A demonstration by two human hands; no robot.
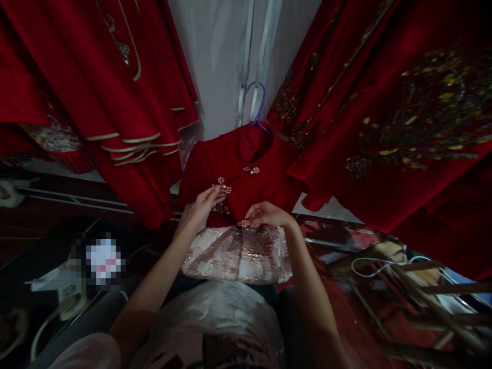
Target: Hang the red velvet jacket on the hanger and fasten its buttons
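Note:
In front of me a small red jacket (265, 187) hangs on a purple hanger (262, 105), its front partly open. Pale flower-shaped ornaments with pearl-like centres run along its front, one pair (251, 170) near the collar. Fingers of my left hand (205, 205) are closed at the left front edge, by a flower ornament (227, 189). My right hand (267, 214) pinches the lower corner of the other front, where a small ornament (241, 223) shows at the fingertips. Below the jacket spreads a pale, shiny brocade skirt (238, 253).
Long red garments (142, 102) with gold trim hang at the left. More red garments (346, 169) with sequin embroidery hang at the right. A wooden stool-like frame (365, 302) and a white cable (359, 269) are at lower right. Dark clutter lies at lower left, partly blurred.

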